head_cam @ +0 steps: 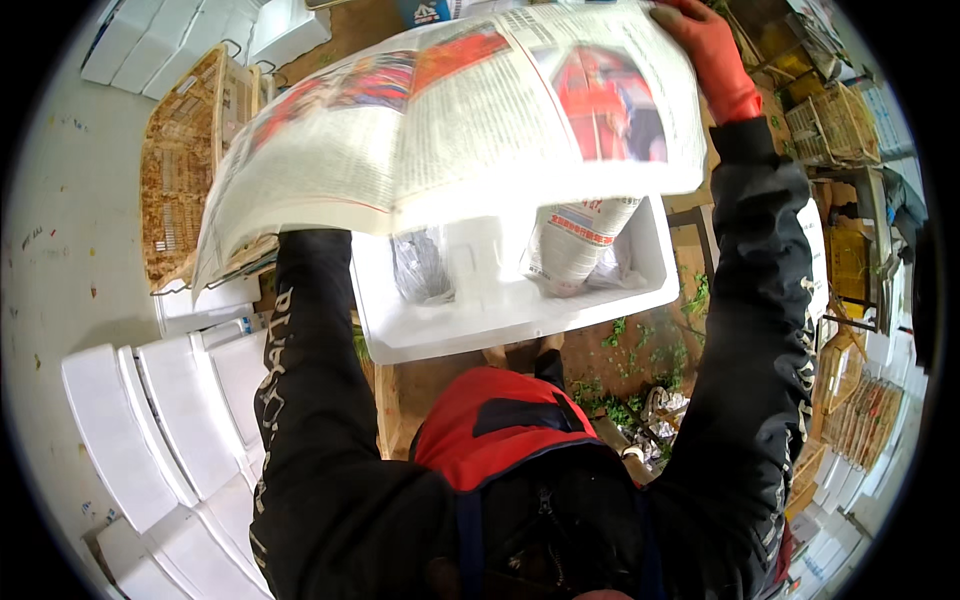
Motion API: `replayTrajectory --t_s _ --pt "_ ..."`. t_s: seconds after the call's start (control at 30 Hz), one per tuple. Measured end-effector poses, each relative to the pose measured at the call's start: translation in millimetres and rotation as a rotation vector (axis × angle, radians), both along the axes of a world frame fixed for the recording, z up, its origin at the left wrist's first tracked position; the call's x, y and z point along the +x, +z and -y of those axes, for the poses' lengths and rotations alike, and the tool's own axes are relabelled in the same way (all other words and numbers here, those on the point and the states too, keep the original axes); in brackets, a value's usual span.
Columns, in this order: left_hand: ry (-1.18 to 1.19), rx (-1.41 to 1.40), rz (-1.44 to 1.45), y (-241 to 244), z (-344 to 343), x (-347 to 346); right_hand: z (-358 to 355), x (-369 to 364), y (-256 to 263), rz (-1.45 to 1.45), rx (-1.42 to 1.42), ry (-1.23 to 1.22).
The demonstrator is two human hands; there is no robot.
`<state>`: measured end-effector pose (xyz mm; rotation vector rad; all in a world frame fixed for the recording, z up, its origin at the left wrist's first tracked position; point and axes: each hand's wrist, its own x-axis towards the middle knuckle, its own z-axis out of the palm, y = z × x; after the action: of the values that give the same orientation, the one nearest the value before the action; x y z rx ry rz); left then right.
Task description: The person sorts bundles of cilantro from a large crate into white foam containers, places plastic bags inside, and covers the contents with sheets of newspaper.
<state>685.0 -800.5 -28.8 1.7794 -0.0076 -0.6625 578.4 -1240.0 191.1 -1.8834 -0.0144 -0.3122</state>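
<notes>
A broad newspaper sheet [465, 142] is spread in the air above a white styrofoam box [450, 341]. My right hand [709, 56], in a red rubber glove, grips the sheet's far right corner. The sheet covers my left hand; only its black sleeve [319, 300] shows, running under the paper. Inside the box, a newspaper-wrapped bundle [574, 247] leans on the right beside clear plastic wrapping [619, 266]. A dark pack in clear plastic [421, 266] lies at the left. The paper hides the box's far side.
White styrofoam boxes [172, 420] are stacked at the left. A stained plastic crate [180, 172] stands beyond them. Green leaf scraps [667, 360] litter the brown floor. At the right are more crates [832, 124] and, partly seen, another person [904, 202].
</notes>
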Motion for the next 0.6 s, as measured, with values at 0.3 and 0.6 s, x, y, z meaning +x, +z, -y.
replayTrajectory --t_s 0.3,0.6 --pt "0.431 -0.665 -0.225 -7.3 -114.7 -36.0 18.9 10.2 -110.5 -0.279 -0.072 0.135" --pt "0.668 -0.236 0.417 -10.1 -102.3 23.4 0.3 39.0 -271.1 -0.037 -0.501 -0.196"
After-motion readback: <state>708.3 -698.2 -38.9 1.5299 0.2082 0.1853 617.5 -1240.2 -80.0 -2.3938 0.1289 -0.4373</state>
